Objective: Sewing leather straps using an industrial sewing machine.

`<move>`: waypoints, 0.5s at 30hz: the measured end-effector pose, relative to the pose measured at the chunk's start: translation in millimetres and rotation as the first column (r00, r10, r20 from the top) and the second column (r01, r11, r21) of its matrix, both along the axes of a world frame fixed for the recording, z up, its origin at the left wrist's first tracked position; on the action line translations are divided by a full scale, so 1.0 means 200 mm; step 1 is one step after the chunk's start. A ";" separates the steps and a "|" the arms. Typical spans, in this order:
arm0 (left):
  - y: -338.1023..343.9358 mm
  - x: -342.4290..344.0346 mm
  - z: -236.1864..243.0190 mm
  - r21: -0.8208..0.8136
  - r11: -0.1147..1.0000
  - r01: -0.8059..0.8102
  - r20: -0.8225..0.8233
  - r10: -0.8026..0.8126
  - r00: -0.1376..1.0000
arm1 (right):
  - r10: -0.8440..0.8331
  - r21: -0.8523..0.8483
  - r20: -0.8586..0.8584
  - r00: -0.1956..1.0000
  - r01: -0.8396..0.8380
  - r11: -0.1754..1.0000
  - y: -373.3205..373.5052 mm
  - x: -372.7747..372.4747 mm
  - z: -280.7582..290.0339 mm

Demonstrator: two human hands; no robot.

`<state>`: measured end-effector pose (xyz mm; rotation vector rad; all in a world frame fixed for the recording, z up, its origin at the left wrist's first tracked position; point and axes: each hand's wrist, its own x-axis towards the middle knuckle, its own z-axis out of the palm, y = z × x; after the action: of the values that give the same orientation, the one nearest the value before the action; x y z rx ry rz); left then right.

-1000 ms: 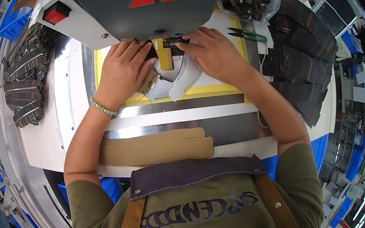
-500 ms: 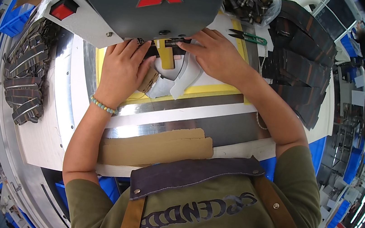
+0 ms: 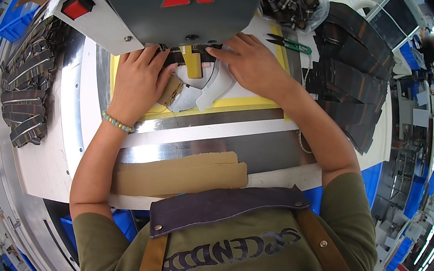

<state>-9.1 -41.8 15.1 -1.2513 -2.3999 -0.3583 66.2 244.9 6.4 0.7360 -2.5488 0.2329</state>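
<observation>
A dark fabric strip [image 3: 205, 57] lies under the grey head of a sewing machine [image 3: 134, 11], beside a yellow upright piece [image 3: 193, 66]. My left hand [image 3: 138, 80] rests at the strip's left end, fingers stretched forward and thumb apart; some fingertips vanish beneath the machine head. From the other side my right hand [image 3: 260, 69] reaches in, a finger extended to the strip's right end. Its other fingers spread towards the machine, tips partly covered. Close to my left thumb are a small brown piece [image 3: 171, 92] and curved white pieces [image 3: 214, 89]. The needle is hidden.
Green-handled thread snips [image 3: 295, 46] lie right of my right hand. Behind them, a clear bag [image 3: 292, 6] holds small dark pieces. Dark fabric panels [image 3: 352, 71] are stacked at right, bundled plaid strips [image 3: 30, 93] at left. Brown cardboard [image 3: 182, 173] lies along the table's near edge.
The whole picture has shifted slightly to the left. Both hands keep almost the same place and pose at the strip.
</observation>
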 end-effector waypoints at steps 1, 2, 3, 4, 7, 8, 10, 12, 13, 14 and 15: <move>0.00 0.00 0.00 -0.003 1.000 -0.001 0.003 0.001 1.000 | 0.001 -0.015 0.016 1.000 -0.001 1.000 0.00 0.00 0.00; 0.00 0.00 0.00 -0.008 1.000 -0.004 0.006 0.004 1.000 | 0.004 -0.031 0.033 0.999 -0.003 1.000 0.00 0.00 0.00; 0.00 0.00 0.00 -0.008 1.000 -0.005 0.005 0.005 1.000 | 0.005 -0.031 0.032 0.999 -0.004 1.000 0.00 0.00 0.00; 0.00 0.00 0.00 0.000 1.000 -0.001 -0.001 0.001 1.000 | 0.003 -0.022 0.032 0.999 -0.002 1.000 0.00 0.00 0.00; 0.01 0.00 0.01 0.000 1.000 0.000 0.007 0.000 1.000 | -0.010 -0.007 0.020 1.000 0.010 1.000 0.00 0.00 0.00; 0.00 0.01 0.01 -0.009 1.000 -0.005 0.024 0.006 1.000 | -0.019 -0.004 0.011 1.000 0.019 1.000 0.00 0.00 -0.01; 0.00 0.01 0.01 -0.002 1.000 -0.005 0.020 0.005 1.000 | -0.021 0.010 0.008 1.000 0.021 1.000 0.00 0.00 -0.01; 0.01 0.00 0.01 0.005 1.000 -0.005 0.019 0.005 1.000 | -0.022 0.024 0.008 1.000 0.021 0.999 0.01 0.00 -0.02; 0.01 0.00 0.01 0.020 1.000 -0.003 0.034 0.002 0.999 | -0.025 0.021 0.005 1.000 0.024 0.999 0.01 -0.01 -0.01; 0.00 0.00 0.02 0.034 0.999 -0.005 0.051 0.003 0.999 | -0.024 0.017 0.003 1.000 0.023 1.000 0.00 0.00 -0.02; 0.00 0.00 0.01 0.029 1.000 -0.012 0.057 0.011 0.998 | -0.016 0.012 0.009 1.000 0.016 1.000 0.00 -0.01 -0.02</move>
<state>-9.2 -42.7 18.0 -1.2295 -2.4392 -0.4293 65.1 244.9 3.1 0.7199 -2.5657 0.2159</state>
